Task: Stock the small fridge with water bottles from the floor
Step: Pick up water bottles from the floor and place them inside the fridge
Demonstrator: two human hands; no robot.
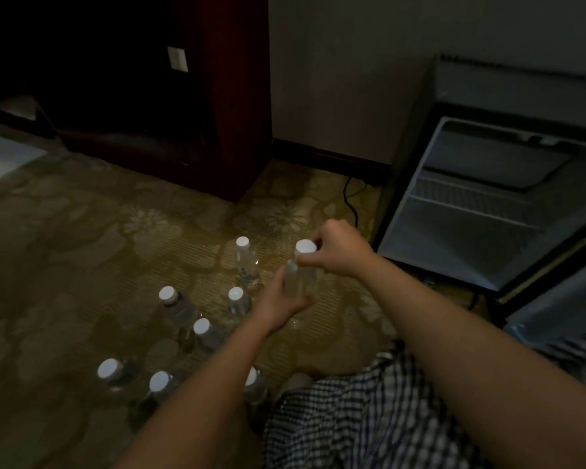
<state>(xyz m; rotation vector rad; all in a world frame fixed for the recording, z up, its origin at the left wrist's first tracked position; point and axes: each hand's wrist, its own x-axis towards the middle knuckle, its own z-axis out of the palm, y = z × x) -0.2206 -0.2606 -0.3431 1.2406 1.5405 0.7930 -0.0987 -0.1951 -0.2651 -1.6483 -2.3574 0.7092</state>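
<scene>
You held one water bottle (301, 277) w/ both hands.
R hand (335, 252) pinched the neck, L hand (279, 301) gripped the base; bottle above carpet (115, 231), just left of open mini fridge (487, 211).

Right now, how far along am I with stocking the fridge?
Nothing looks stocked: the small grey open fridge shows no bottles on its visible shelves. In hand: one clear white-capped plastic bottle, right hand at its neck, left hand round its body. Left: seven more bottles standing on the patterned carpet.

Dim, grainy and softly blurred throughout, upper left nearly black, with edges seemingly bowed by the wide lens.
</scene>
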